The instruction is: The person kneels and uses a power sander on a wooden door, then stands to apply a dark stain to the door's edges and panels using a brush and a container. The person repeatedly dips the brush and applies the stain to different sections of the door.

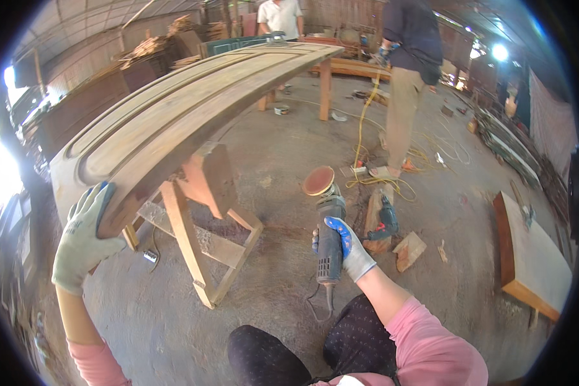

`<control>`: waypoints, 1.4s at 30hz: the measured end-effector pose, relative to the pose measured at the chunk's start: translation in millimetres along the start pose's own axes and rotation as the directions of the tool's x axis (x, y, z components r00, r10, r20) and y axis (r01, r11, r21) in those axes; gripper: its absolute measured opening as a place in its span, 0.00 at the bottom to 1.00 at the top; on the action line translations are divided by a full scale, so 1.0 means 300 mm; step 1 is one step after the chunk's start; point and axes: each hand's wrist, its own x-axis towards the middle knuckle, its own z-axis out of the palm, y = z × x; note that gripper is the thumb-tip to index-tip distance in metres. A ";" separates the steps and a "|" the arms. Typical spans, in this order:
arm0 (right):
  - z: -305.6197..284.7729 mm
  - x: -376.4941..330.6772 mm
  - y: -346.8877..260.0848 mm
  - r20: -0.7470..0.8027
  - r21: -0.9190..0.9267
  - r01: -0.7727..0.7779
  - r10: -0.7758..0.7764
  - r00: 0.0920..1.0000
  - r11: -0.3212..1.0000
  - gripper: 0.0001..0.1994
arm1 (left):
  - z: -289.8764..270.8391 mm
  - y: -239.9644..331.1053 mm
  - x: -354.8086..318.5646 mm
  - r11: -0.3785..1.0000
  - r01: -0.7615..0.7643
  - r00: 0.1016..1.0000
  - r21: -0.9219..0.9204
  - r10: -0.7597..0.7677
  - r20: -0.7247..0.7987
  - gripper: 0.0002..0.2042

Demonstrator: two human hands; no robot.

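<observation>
A: What is the head view showing around the wooden door (174,106)?

B: The door is lying flat across a wooden trestle (202,222). The left hand (83,235), gloved, is wrapping its fingers over the door's near corner, thumb under the edge, gripping it firmly.

A: And the right hand (344,248)?

B: It is closing fully around the body of a sander (327,225), held below and to the right of the door, its round disc (319,180) facing up and clear of the wood.

A: So which step is this looking like?

B: I judge the person is steadying the door before sanding. The next move is calling for bringing the disc flat to the door's surface, minding the cord (315,307) trailing beneath.
</observation>
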 end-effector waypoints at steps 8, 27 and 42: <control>-0.136 -0.054 -0.018 -0.209 0.299 0.095 -0.032 0.977 0.950 0.23 | 0.138 0.032 0.035 0.956 -0.003 0.987 0.295 0.050 -0.152 0.40; -1.158 -0.847 -0.151 -0.898 0.147 0.906 -0.329 0.291 0.398 0.19 | 0.168 -0.072 0.025 0.939 -0.149 0.960 0.310 0.213 -0.184 0.31; -1.785 -1.183 0.622 -0.981 -0.189 0.672 -0.112 -0.156 0.716 0.14 | 0.206 -0.221 0.042 0.917 0.082 0.995 0.391 -0.098 0.021 0.41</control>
